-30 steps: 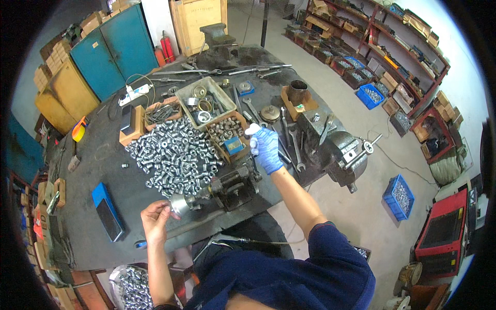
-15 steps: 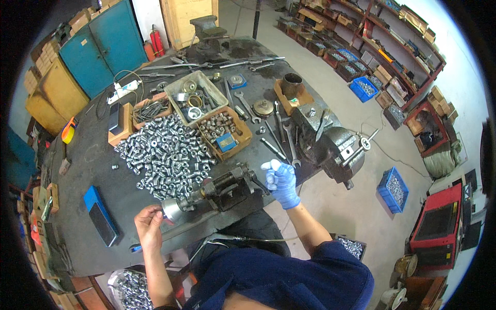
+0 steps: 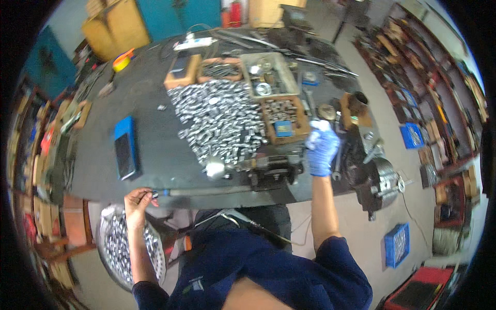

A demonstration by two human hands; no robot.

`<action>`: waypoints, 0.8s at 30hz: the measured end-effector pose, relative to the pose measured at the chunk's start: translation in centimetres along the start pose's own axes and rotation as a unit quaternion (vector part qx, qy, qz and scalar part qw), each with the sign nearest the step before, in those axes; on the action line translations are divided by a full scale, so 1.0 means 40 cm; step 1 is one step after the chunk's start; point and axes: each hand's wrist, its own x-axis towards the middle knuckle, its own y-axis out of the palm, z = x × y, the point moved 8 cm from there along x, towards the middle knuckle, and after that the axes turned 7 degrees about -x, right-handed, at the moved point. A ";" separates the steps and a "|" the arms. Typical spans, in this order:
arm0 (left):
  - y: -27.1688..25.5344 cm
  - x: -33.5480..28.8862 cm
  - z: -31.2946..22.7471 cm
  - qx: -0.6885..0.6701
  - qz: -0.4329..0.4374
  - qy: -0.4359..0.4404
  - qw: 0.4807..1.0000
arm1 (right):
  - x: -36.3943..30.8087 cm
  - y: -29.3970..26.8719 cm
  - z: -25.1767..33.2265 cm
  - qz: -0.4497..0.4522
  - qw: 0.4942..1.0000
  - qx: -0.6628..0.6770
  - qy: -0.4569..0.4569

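My bare left hand point(image 3: 136, 202) is over the table's front edge, with thumb and fingers pinched on a small shiny metal fitting point(image 3: 154, 195). Below it stands a round metal basin point(image 3: 105, 243) full of similar fittings. In a blue glove, my right hand point(image 3: 323, 149) is curled closed beside the right end of a bench fixture point(image 3: 268, 169). Motion blur and the fingers hide whatever it may hold. At the fixture's left end is a bright round metal head point(image 3: 215, 168). A large pile of metal fittings point(image 3: 219, 116) lies just behind the fixture.
A cardboard box of small parts point(image 3: 302, 133) and a grey tray point(image 3: 291, 77) stand behind the right hand. A bench vise point(image 3: 377, 186) is at the table's right edge. On the left lie a blue case and dark phone point(image 3: 125, 152). Blue crates point(image 3: 397, 245) stand on the floor.
My left hand has left the round head of the fixture and come to the table's front edge, pinching a fitting. My right hand now stays by the fixture's right end. The view has turned left.
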 end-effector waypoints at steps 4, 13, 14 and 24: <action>-0.249 -0.170 0.013 0.133 -0.160 -0.048 0.977 | -0.062 -0.006 0.080 0.064 0.990 0.121 -0.022; -0.130 -0.124 -0.082 0.476 -0.137 0.091 0.864 | -0.211 -0.113 0.052 0.108 0.985 0.138 0.003; -0.042 -0.079 -0.082 0.462 -0.103 0.118 0.873 | -0.219 -0.127 0.019 0.072 0.990 0.108 0.049; 0.418 0.146 0.084 0.451 0.229 0.219 0.834 | -0.201 -0.129 -0.147 0.004 0.981 0.072 0.179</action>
